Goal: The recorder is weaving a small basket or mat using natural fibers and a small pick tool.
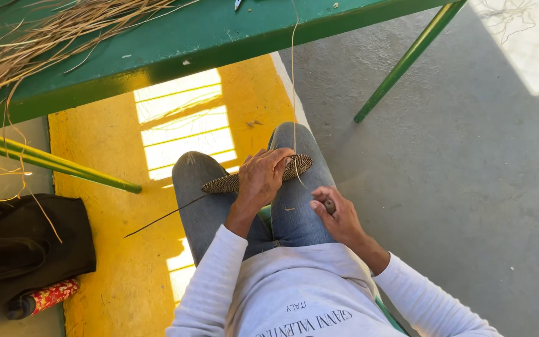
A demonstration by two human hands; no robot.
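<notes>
Woven flat oval straw disc (232,182) rests across denim-clad knees | left hand (261,178) clamped over its middle | right hand (335,215), apart, closed on small dark tool (330,205) | green metal table (176,37) above

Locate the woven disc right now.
In the head view, the woven disc lies flat across the person's knees at centre frame, held by the left hand, just below the green table, with the right hand close by.

White long-sleeved top – dark print; faded blue jeans.
</notes>
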